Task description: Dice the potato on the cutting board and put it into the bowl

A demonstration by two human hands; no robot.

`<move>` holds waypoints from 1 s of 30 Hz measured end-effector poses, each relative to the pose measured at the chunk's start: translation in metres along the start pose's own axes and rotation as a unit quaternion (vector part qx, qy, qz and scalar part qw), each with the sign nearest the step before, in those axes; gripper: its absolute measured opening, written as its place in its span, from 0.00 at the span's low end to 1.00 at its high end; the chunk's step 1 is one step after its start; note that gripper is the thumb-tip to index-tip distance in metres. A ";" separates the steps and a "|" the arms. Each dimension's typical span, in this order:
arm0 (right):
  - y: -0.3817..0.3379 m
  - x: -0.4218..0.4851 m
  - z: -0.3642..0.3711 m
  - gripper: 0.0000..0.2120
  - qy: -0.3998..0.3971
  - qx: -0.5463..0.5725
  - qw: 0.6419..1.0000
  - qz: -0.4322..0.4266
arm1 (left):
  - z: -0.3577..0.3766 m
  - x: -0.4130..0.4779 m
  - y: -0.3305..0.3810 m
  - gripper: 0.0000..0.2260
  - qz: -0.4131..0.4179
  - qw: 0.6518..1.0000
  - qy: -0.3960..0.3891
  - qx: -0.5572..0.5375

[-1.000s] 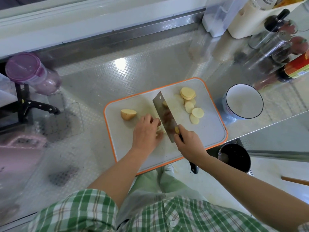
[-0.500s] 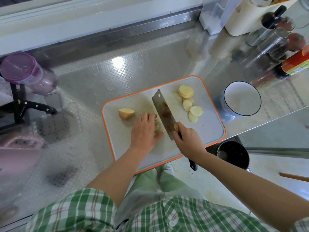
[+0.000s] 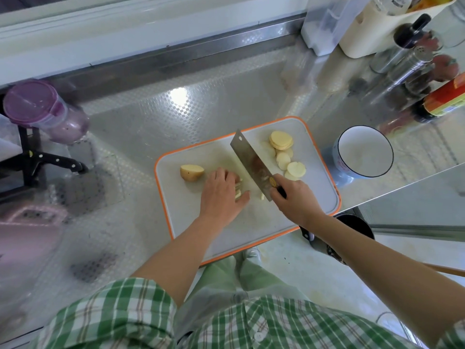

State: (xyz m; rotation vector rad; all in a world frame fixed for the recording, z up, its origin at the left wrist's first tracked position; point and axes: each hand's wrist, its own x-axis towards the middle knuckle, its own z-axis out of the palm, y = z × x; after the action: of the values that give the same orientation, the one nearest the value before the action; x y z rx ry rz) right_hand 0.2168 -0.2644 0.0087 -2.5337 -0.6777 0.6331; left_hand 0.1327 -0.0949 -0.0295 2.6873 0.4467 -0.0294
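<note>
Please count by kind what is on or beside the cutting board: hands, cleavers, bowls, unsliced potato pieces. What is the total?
Hands: 2 (left hand over pale potato strips; right hand)
Broad steel cleaver: 1
Round white bowl with dark rim: 1
Skin-on potato end piece: 1
Total: 5

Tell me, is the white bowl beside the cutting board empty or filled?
Empty. The bowl shows only its bare white inside; the potato slices and strips all lie on the cutting board.
</note>
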 end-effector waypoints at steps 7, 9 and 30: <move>0.003 -0.005 -0.002 0.13 0.020 0.038 0.998 0.039 | -0.014 0.015 0.009 0.13 0.039 0.997 0.034 -0.052; -0.002 -0.004 -0.001 0.12 0.013 0.046 0.998 0.038 | -0.017 0.013 0.003 0.15 0.023 0.996 0.046 -0.066; -0.012 -0.013 0.014 0.09 -0.013 0.017 1.000 0.013 | -0.015 0.006 -0.011 0.09 -0.077 0.993 0.052 -0.074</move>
State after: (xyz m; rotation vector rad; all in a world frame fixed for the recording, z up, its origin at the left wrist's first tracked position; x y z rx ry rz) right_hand 0.1950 -0.2581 0.0076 -2.5112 -0.6387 0.6819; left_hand 0.1341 -0.0782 -0.0208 2.5107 0.6624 0.0961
